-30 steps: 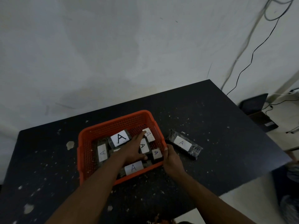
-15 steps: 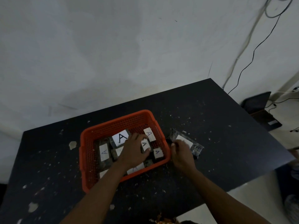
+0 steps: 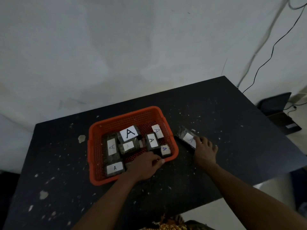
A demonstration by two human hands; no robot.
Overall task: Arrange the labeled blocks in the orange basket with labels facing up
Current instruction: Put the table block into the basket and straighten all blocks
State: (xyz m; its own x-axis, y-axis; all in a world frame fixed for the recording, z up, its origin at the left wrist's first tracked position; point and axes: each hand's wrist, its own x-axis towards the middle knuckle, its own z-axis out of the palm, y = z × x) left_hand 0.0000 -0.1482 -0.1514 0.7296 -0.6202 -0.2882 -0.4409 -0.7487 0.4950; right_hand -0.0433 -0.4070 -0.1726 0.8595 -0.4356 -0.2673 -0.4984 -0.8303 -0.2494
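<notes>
Orange mesh basket (image 3: 106, 130), white-labelled dark blocks (image 3: 129, 133), speckled black table (image 3: 216, 113).

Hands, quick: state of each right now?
Left hand: fingers curled at the near rim of the orange basket; whether it holds anything cannot be told.
Right hand: fingers on the labeled block outside the basket, grip not clear.

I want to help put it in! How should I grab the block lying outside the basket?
Pinch the block across its two long edges, coming from above on the near right, where the right hand already touches it. It lies flat on the table, label up, beside the basket, so lifting it level likely keeps the label up.
</notes>
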